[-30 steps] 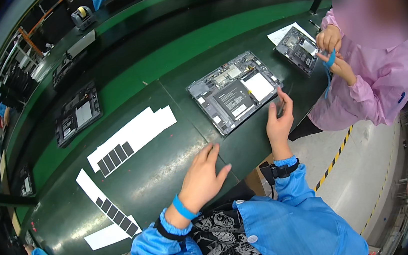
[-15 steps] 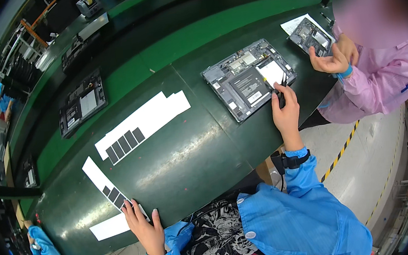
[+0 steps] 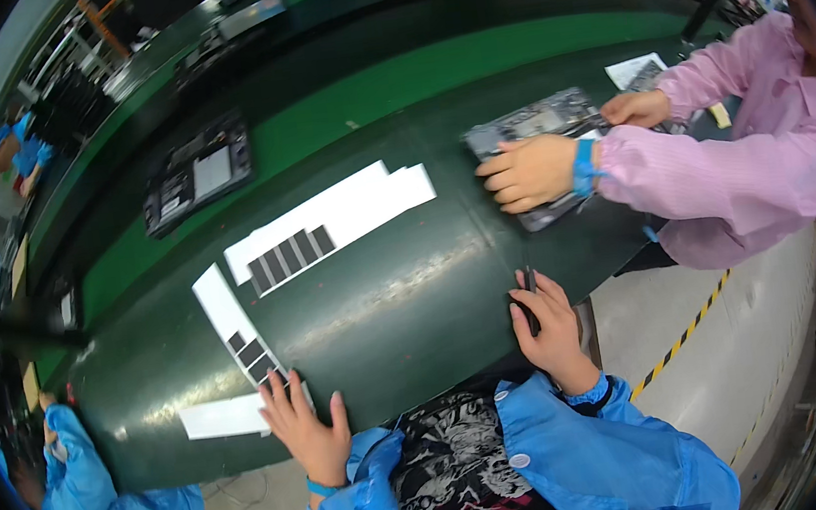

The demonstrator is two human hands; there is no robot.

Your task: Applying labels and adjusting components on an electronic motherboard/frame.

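Note:
My left hand (image 3: 309, 432) rests at the table's near edge, its fingers spread over the lower end of a white strip (image 3: 222, 302) that carries black rectangular pads (image 3: 252, 353). Another white strip (image 3: 220, 418) lies beside those fingers. In my right hand (image 3: 553, 334) is a slim pair of dark tweezers (image 3: 532, 303), held against the table and pointing away from me. Beyond it lies an opened flat electronic device (image 3: 553, 113) with its circuit board exposed. A co-worker's hand (image 3: 532, 175) covers much of this device.
Overlapping white sheets (image 3: 361, 198) with several black pads (image 3: 291, 256) lie mid-table. Another opened device (image 3: 202, 173) sits farther left. A co-worker in a pink sleeve (image 3: 655, 166) reaches in from the right. Another person's blue sleeve (image 3: 88, 493) is at the lower left.
My right hand has drawn back from the device toward the near edge, still with the tweezers. The co-worker's arms have reached over to the device. My left hand stays on the strip.

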